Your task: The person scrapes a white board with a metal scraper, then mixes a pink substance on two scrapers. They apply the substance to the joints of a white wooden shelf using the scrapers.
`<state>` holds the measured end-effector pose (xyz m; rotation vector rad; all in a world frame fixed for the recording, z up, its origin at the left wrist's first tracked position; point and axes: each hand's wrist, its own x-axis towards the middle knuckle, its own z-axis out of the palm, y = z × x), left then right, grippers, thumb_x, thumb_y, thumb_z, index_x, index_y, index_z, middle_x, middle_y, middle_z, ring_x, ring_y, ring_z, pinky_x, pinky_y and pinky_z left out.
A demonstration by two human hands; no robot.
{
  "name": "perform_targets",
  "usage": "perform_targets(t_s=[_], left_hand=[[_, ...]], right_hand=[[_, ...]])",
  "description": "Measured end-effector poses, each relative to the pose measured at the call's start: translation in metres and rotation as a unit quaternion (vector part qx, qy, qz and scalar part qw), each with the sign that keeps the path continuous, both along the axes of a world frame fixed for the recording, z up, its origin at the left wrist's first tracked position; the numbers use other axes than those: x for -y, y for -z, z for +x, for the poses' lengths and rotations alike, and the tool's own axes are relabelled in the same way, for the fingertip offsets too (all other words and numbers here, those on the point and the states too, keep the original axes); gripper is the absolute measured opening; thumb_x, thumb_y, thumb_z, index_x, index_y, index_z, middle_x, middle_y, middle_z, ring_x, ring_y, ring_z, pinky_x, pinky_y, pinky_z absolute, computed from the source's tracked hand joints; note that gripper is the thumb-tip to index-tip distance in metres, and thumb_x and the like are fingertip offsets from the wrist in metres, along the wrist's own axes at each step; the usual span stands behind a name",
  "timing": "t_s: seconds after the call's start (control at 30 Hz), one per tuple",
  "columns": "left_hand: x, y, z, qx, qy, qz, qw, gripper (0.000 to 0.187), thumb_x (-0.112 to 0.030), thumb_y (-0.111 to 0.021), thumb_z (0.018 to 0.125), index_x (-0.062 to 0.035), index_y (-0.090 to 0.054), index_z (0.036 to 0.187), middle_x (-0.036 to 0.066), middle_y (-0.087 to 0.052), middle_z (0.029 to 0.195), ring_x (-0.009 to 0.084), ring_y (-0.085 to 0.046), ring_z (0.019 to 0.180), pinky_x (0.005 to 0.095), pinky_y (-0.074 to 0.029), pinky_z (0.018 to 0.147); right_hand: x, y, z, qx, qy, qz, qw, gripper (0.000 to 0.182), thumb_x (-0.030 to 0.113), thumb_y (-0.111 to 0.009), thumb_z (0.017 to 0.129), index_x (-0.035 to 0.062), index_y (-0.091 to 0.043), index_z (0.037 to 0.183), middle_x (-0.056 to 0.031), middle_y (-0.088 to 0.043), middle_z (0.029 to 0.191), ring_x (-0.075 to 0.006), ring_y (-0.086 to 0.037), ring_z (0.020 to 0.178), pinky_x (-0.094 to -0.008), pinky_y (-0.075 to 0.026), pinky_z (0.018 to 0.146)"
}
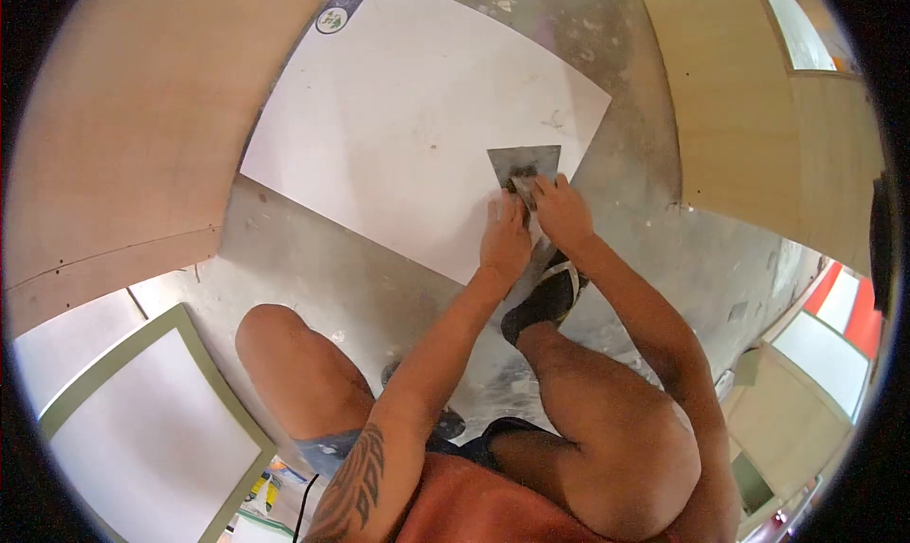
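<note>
Both hands work one scraper (524,167) on the white board (408,135) lying on the floor (313,278): right hand (562,211) wrapped around its handle, left hand (504,240) pressed beside it. Spreading looks underway; next calls for a steady stroke, blade flat, just beyond the grip.

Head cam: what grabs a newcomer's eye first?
Both hands meet mid-frame on a wide metal scraper: the left hand and right hand press it onto a large white sheet lying on the grey floor. A green-framed white panel sits lower left, plywood boards upper left.
</note>
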<state>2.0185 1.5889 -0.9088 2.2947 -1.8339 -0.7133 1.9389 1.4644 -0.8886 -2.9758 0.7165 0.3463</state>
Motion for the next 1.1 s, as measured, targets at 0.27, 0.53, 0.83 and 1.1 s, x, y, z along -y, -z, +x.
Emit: perform_targets(t_s=[0.27, 0.53, 0.83, 1.1], left_hand=[[-0.009, -0.002, -0.001, 0.019, -0.012, -0.043, 0.999, 0.068, -0.029, -0.056, 0.089, 0.0104, -0.038, 0.142, 0.023, -0.03, 0.153, 0.0431, -0.022, 0.143, 0.0537, -0.02, 0.118], [-0.004, -0.004, -0.001, -0.032, -0.029, -0.027, 0.999, 0.062, -0.029, -0.055, 0.091, 0.0086, -0.044, 0.139, 0.026, -0.032, 0.15, 0.0445, -0.021, 0.144, 0.0562, -0.018, 0.118], [-0.002, -0.004, 0.003, 0.003, -0.009, 0.002, 1.0, 0.066, -0.042, -0.047, 0.095, 0.0029, -0.042, 0.143, 0.027, -0.035, 0.149, 0.0441, -0.024, 0.143, 0.0597, -0.016, 0.117], [-0.007, -0.012, 0.0, 0.023, 0.013, 0.024, 0.999, 0.065, -0.04, -0.046, 0.095, 0.0, -0.039, 0.146, 0.022, -0.032, 0.153, 0.0433, -0.027, 0.143, 0.0664, -0.011, 0.115]], right_hand=[[0.003, 0.011, 0.004, 0.005, 0.041, 0.03, 0.999, 0.026, 0.014, -0.058, 0.087, 0.0021, -0.062, 0.11, -0.0146, -0.06, 0.106, -0.0325, -0.06, 0.102, -0.0419, -0.058, 0.075], [0.0, -0.002, 0.02, -0.022, 0.122, 0.065, 0.99, 0.031, 0.013, -0.059, 0.084, -0.0002, -0.062, 0.112, -0.0086, -0.06, 0.115, -0.0285, -0.059, 0.105, -0.0403, -0.058, 0.078], [-0.002, 0.008, 0.031, 0.026, 0.07, 0.064, 0.995, 0.04, 0.017, -0.066, 0.08, 0.0007, -0.062, 0.115, -0.0091, -0.058, 0.116, -0.0291, -0.056, 0.109, -0.0386, -0.057, 0.082], [0.002, 0.003, 0.041, 0.009, 0.021, 0.063, 0.998, 0.04, 0.021, -0.069, 0.078, -0.0001, -0.062, 0.111, -0.0088, -0.056, 0.114, -0.0298, -0.055, 0.105, -0.0407, -0.057, 0.079]])
